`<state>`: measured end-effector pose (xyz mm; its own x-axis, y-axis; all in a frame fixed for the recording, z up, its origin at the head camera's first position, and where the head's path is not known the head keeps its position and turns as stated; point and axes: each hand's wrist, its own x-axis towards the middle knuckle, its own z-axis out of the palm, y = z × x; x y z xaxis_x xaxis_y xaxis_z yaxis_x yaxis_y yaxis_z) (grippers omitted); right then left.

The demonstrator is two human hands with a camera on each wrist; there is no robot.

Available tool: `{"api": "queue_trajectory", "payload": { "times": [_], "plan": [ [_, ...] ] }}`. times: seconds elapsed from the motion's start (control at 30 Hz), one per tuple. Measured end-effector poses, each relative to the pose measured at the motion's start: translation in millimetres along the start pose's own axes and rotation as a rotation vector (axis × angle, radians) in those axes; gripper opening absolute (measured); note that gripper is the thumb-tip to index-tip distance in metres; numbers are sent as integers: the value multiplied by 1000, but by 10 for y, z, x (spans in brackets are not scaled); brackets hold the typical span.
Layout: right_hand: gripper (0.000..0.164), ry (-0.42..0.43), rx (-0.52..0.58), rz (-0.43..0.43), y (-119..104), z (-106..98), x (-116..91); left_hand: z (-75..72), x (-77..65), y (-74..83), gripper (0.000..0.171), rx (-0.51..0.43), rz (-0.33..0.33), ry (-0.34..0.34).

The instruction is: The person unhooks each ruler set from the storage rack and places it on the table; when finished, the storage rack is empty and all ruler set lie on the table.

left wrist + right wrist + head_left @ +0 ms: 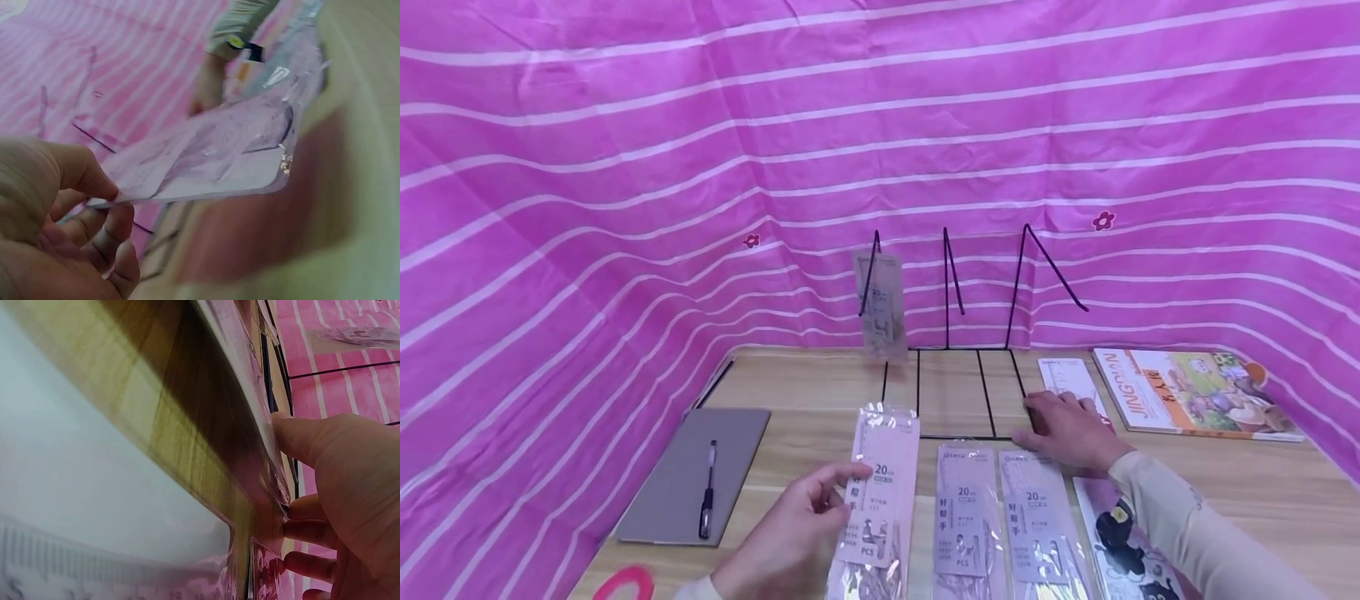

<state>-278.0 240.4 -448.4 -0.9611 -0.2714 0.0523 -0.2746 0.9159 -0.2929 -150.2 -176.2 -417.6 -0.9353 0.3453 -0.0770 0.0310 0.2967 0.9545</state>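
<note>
My left hand pinches the left edge of a clear-wrapped ruler set marked 20 cm. In the left wrist view the packet is tilted above the table, between thumb and fingers. Two similar ruler sets lie to its right. My right hand reaches past them to the back right, its fingers loosely extended over another pale packet beside the black wire rack. The thumb is close to a packet edge in the right wrist view; contact is unclear. One ruler set hangs on the rack's left hook.
A picture book lies at the back right. Under my right forearm is a packet with black cat drawings. At left a pen lies on a grey notebook; a pink ring shows at the front edge.
</note>
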Motion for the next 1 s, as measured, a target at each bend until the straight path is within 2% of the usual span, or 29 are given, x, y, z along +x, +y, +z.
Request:
{"api": "queue_trajectory", "payload": {
  "times": [0.13, 0.2, 0.27, 0.47, 0.6, 0.67, 0.77, 0.87, 1.0],
  "plan": [
    [81, -8, 10, 1, -7, -5, 4, 140, 71, -139, 52, 30, -5, -27],
    [82, -11, 15, 4, -6, -1, 2, 195, 107, -198, 52, 80, 7, -28],
    [82, -12, 14, 5, 2, 2, -3, 229, 145, -239, 53, 160, 30, -29],
    [82, 1, 7, -8, 42, -16, -1, 242, 190, -245, 54, 500, 112, -3],
    [83, 11, 16, -9, 49, -46, 18, 212, 196, -177, 53, 622, 133, 21],
    [83, 10, 24, -2, 49, -55, 18, 191, 225, -153, 51, 643, 145, 34],
    [83, 6, 29, 5, 51, -55, 12, 142, 321, -138, 43, 609, 166, 85],
    [82, 6, 34, 3, 42, -43, 5, 66, 481, -141, 39, 534, 201, 187],
    [82, 1, 49, 0, 17, -15, 0, -60, 707, -142, 42, 453, 274, 333]
  ]
}}
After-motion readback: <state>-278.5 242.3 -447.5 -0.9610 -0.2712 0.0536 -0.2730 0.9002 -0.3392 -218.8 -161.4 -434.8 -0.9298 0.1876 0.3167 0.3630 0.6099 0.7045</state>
